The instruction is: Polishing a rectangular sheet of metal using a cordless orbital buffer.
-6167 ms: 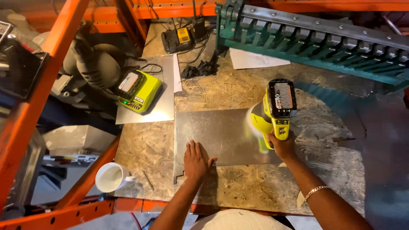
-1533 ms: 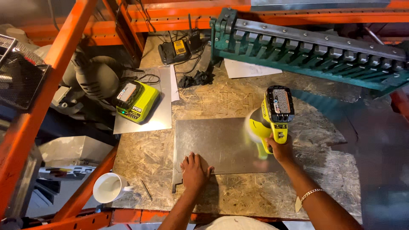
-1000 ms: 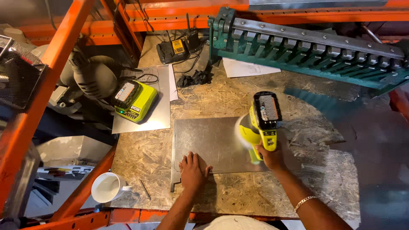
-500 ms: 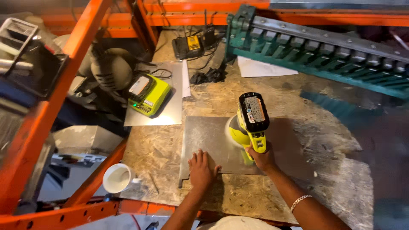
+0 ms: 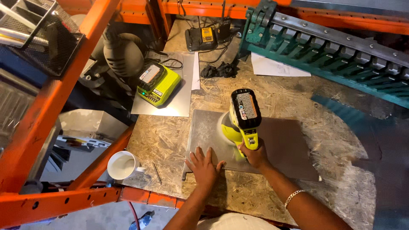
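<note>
R hand (image 5: 254, 154) grips sander (image 5: 240, 117), long axis pointing away; L hand (image 5: 203, 165) flat on metal sheet (image 5: 281, 145).

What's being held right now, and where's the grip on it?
The right hand grips a yellow-green cordless sander by its rear handle, pad on the metal sheet. The left hand holds nothing; it presses flat on the sheet's near edge.

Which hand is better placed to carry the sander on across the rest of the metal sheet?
The right hand. It already grips the handle of the yellow cordless sander, whose pad sits on the metal sheet. The left hand lies flat on the sheet's near edge, pinning it to the workbench.
</note>
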